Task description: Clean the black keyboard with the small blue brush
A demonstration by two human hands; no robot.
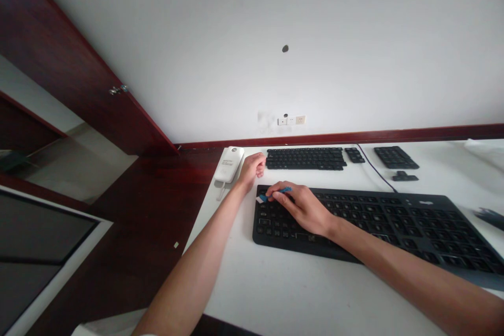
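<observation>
In my right hand [301,207] is a small blue brush [264,198] with pale bristles, gripped between thumb and fingers. Its tip meets the upper left corner of a black keyboard [354,215], whose keycaps are off, baring the key sockets. My left hand [251,170] lies on the table just past that corner, fingers curled into a loose fist with nothing visible in them. Black keycaps [305,158] lie in rows behind the keyboard, right beside my left fingers. To the left of that hand is a white power bank [229,164] with a short cable.
More keycaps [396,157] are grouped at the back right of the white table [275,283]. The keyboard's cable [376,168] runs backward between them. A dark object [490,217] sits at the right edge. Wall sockets [291,121] are beyond; a red door [79,52] stands left.
</observation>
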